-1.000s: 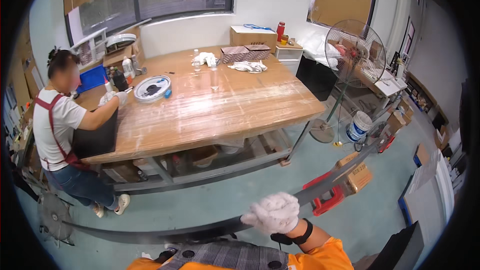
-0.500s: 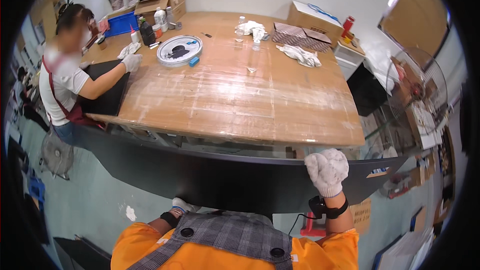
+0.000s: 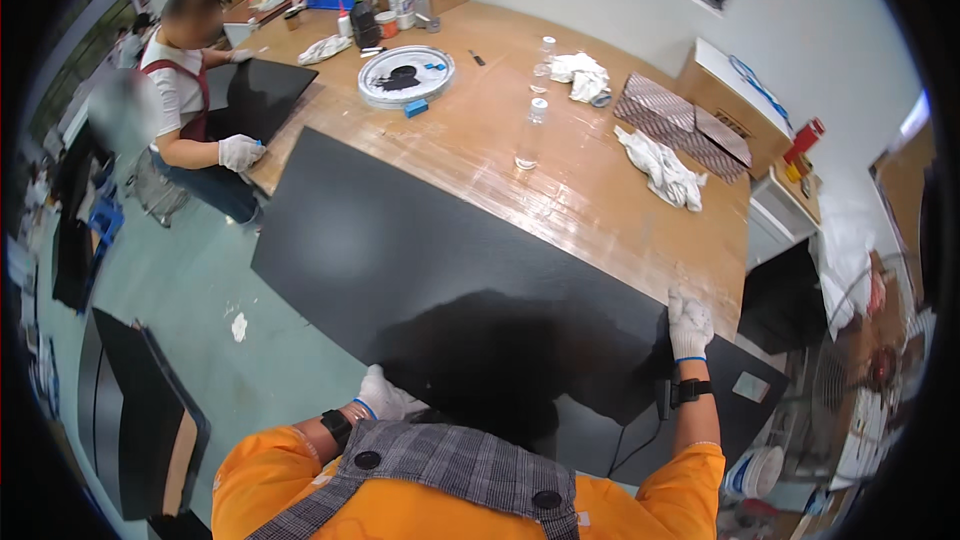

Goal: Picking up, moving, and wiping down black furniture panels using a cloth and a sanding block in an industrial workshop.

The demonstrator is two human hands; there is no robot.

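A large black panel (image 3: 420,230), long with a curved near edge, lies nearly flat in front of me and overlaps the front of the table. My right hand (image 3: 690,325), in a white knit glove, is closed around its far edge toward the right end, close to a small rectangular cutout (image 3: 750,386). My left hand (image 3: 388,398), gloved too, grips the near edge low on the left; its fingers are partly hidden beneath the panel. A dark reflection covers the panel's middle.
The brown-covered table (image 3: 480,130) bears a round tray of black paint (image 3: 380,78), a blue sponge (image 3: 416,109), clear bottles (image 3: 533,135) and white rags (image 3: 665,170). At the left a co-worker (image 3: 180,90) handles another black panel (image 3: 262,98). More dark panels (image 3: 135,410) stand on the floor.
The panel has swung from nearly upright to nearly flat, its far edge now over the table. My left hand has come further into view; the co-worker's gloved hand has moved toward the near panel edge.
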